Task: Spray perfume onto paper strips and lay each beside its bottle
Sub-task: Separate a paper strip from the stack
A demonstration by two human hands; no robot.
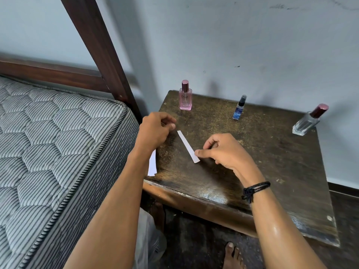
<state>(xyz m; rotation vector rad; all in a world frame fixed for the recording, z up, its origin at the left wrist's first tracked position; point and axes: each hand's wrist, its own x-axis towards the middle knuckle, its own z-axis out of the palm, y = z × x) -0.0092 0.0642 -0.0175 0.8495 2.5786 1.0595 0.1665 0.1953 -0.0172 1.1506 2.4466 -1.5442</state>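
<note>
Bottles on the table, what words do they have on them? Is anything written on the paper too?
"DGZ": on the front of the pink bottle.
On the small blue bottle the label is too small and blurred to read.
On the clear bottle no writing shows.
The paper strip is blank on the side that shows.

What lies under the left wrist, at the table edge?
White paper strips on the table; the wrist of the left hand covers their upper ends, so their number is unclear.
</note>
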